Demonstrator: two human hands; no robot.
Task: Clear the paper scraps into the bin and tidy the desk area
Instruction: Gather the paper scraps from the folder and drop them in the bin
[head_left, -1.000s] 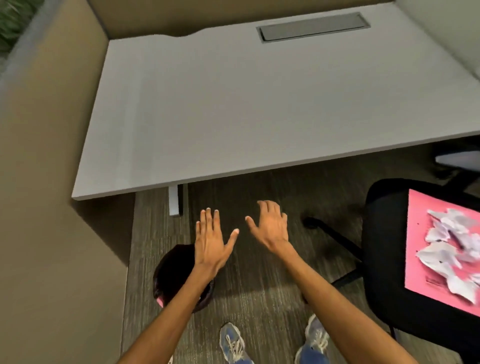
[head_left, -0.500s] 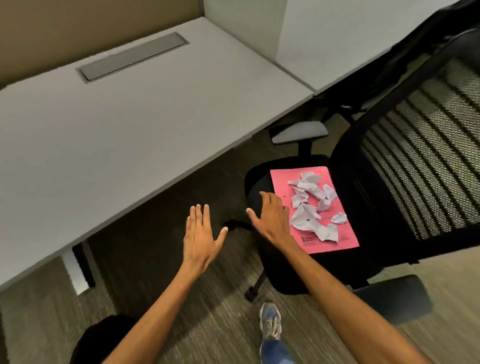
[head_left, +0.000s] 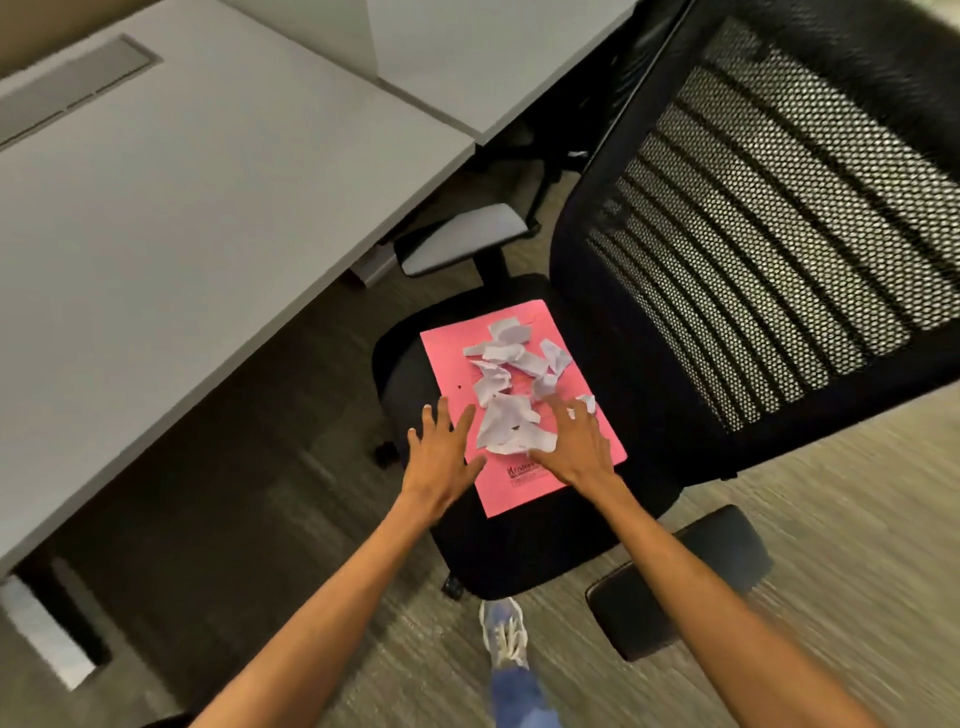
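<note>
Several white paper scraps (head_left: 511, 387) lie in a loose heap on a pink sheet (head_left: 452, 345), which rests flat on the black seat of an office chair (head_left: 524, 551). My left hand (head_left: 441, 454) hovers over the sheet's left edge, fingers spread, holding nothing. My right hand (head_left: 574, 441) is open over the sheet's near right part, its fingertips at the nearest scraps. The bin is out of view.
A grey desk (head_left: 171, 223) fills the left side, its edge close to the chair. The chair's mesh backrest (head_left: 779, 218) rises at the right, with a grey armrest (head_left: 457, 239) behind and a black armrest (head_left: 675, 577) in front. My shoe (head_left: 504, 631) stands on carpet.
The view has swung right from the bin under the desk to the chair. Both open hands have moved forward onto the pink sheet, either side of the scraps.
</note>
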